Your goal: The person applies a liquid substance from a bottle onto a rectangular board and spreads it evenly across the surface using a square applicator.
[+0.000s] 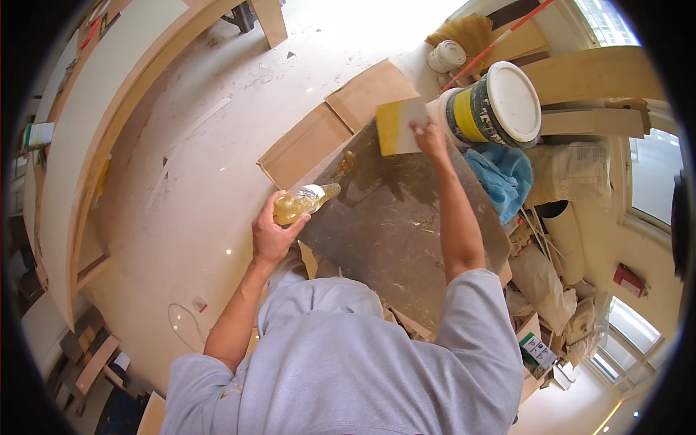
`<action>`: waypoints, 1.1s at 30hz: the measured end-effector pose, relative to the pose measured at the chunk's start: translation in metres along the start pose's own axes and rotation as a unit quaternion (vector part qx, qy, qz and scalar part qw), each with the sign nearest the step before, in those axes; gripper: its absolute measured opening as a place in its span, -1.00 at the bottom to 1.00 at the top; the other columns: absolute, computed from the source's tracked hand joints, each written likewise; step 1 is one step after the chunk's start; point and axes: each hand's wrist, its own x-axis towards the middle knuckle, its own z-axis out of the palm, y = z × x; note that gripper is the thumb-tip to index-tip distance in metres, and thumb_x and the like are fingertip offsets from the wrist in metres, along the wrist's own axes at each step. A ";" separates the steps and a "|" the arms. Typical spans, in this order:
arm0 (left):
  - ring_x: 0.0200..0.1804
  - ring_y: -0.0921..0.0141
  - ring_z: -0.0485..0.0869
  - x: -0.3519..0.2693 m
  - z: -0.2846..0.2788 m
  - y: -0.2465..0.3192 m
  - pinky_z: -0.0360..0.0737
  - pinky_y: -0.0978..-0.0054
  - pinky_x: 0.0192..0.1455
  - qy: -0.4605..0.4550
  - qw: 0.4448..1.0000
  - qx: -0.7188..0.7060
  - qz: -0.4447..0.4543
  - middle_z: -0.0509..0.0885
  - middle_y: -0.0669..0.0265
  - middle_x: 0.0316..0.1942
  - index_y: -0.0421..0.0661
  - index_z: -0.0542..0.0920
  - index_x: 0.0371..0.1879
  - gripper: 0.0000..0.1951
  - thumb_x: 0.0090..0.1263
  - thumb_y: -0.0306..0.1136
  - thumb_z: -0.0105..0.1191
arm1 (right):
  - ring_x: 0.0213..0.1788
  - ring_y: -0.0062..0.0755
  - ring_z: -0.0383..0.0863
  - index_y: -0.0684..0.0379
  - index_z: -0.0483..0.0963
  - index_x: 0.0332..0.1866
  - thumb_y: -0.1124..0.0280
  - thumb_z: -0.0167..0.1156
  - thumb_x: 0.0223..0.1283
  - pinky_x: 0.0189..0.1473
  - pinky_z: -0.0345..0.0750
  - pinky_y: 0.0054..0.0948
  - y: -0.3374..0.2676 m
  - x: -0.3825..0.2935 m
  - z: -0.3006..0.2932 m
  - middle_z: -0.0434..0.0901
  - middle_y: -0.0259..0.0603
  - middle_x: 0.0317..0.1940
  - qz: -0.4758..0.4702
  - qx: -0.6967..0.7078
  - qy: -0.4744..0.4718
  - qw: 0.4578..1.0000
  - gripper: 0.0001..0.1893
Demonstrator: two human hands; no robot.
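My left hand (pixel 276 231) grips a clear glass bottle (pixel 305 202) of yellowish liquid, tilted with its neck over the left edge of a dark, worn board (pixel 375 234). In my right hand (pixel 430 138) is a flat, thin rectangular piece (pixel 399 126), pale grey with a yellow band, held above the board's far end. Amber, glossy liquid (pixel 345 165) lies on the board near the bottle's mouth, and a wet smear spreads to its right. Whether liquid is leaving the bottle cannot be told.
A flattened cardboard box (pixel 310 142) lies beyond the board. To the right stand a lidded bucket (pixel 489 109), a blue cloth (pixel 503 176) and bags (pixel 544 288). A small white tub (pixel 447 55) and a straw broom (pixel 467 33) are farther back. A long curved-looking panel (pixel 117 103) runs along the left.
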 end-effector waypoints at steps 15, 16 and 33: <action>-0.14 0.35 0.69 -0.001 0.001 0.002 0.61 0.45 -0.04 -0.011 1.000 0.015 0.019 0.69 0.13 -0.17 -0.25 0.46 0.09 -0.40 0.06 -0.35 0.41 | 0.08 0.05 0.54 0.32 0.48 0.03 0.28 0.28 0.10 0.11 0.44 -0.20 0.007 0.028 -0.019 0.56 0.22 -0.06 0.106 0.026 -0.077 0.991 -0.57; -0.14 0.35 0.69 -0.001 0.002 0.002 0.61 0.45 -0.04 -0.014 1.000 0.013 0.019 0.69 0.13 -0.17 -0.25 0.46 0.09 -0.40 0.06 -0.35 0.41 | 0.02 -0.02 0.59 0.30 0.49 0.03 0.29 0.27 0.12 0.05 0.48 -0.24 0.011 0.020 -0.010 0.60 0.15 -0.10 0.053 -0.074 -0.058 0.994 -0.59; -0.12 0.30 0.68 0.001 -0.006 0.002 0.61 0.42 -0.06 0.010 1.000 -0.024 -0.011 0.67 0.12 -0.15 -0.20 0.48 0.05 -0.42 0.03 -0.34 0.43 | -0.22 -0.24 0.67 0.37 0.49 -0.03 0.38 0.22 0.19 -0.13 0.54 -0.38 0.029 -0.021 -0.028 0.66 0.01 -0.22 0.009 -0.012 0.010 1.000 -0.68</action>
